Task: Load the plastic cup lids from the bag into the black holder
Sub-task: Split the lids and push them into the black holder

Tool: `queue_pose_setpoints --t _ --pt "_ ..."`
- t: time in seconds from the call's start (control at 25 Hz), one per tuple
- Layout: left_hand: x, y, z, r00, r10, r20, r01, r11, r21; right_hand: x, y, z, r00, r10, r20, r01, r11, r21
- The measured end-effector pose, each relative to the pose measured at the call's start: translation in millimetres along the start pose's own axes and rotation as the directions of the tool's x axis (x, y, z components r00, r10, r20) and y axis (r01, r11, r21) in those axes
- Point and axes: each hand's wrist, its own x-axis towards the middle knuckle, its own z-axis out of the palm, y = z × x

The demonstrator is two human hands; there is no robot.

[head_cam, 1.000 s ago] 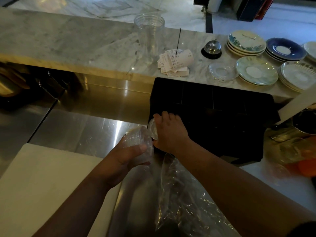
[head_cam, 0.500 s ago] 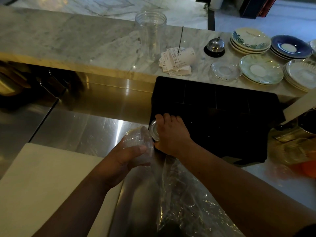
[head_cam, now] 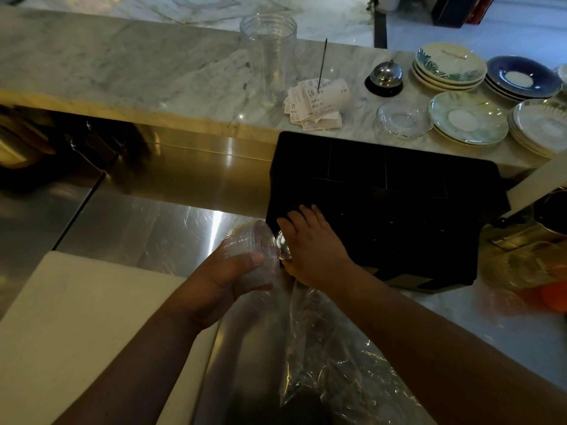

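A stack of clear plastic cup lids lies on its side in my left hand, which grips it from below with the thumb across the front. My right hand holds the end of the stack, a few lids showing under its palm, right at the near left corner of the black holder. The clear plastic bag hangs crumpled below both hands. The holder is a dark box with several compartments; what is inside them is too dark to tell.
A white cutting board lies at the left on the steel counter. On the marble ledge behind stand a clear jar, a receipt spike with slips, a bell and stacked saucers. Clutter sits at the right edge.
Both hands stay almost in place; my right hand has slid slightly forward onto the holder's corner, fingers reaching further over its edge.
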Motion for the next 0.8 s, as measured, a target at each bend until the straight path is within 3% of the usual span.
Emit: queue_pose_setpoints --t 0.08,0.16,0.2,0.24,0.28,0.4,0.6,0.68,0.8 --pt "-1.0 0.2 2.3 1.000 -0.029 -0.005 0.028 0.998 -0.054 -17.2 5.1 -21.1 0.991 0.097 -0.095 -0.062 0.946 0.317" --pt "-0.4 1.0 5.7 0.997 -0.078 0.012 0.079 0.990 -0.119 -37.6 4.7 -46.5 0.961 0.266 -0.073 -0.128 0.663 0.738" --pt "0.8 1.0 7.8 0.994 -0.099 0.046 0.105 0.985 -0.137 -46.1 0.4 -60.0 0.970 0.242 -0.002 -0.125 0.507 0.853" --pt "2.9 0.1 9.9 0.990 -0.105 0.093 0.118 0.982 -0.145 -51.0 -5.6 -71.3 0.983 0.176 0.044 -0.117 0.429 0.895" --pt "5.2 -0.5 13.6 0.985 -0.098 0.139 0.119 0.981 -0.154 -52.6 -11.3 -79.0 0.991 0.113 0.068 -0.112 0.445 0.888" --pt "14.0 -4.4 25.7 0.977 -0.066 0.202 0.104 0.978 -0.181 -47.4 -14.2 -85.7 0.998 0.059 -0.013 -0.031 0.683 0.729" --pt "24.5 -6.2 31.0 0.982 -0.088 0.164 0.116 0.979 -0.170 -42.8 -6.6 -71.4 0.990 0.125 -0.063 -0.047 0.719 0.693" --pt "29.4 -6.7 29.0 0.991 -0.102 0.088 0.113 0.985 -0.134 -36.5 -4.8 -64.5 0.980 0.175 -0.094 -0.075 0.764 0.641" --pt "41.9 -9.5 23.6 0.972 -0.034 -0.231 0.058 0.993 0.099 -21.3 -1.0 -55.9 0.974 0.211 -0.079 -0.133 0.822 0.553"
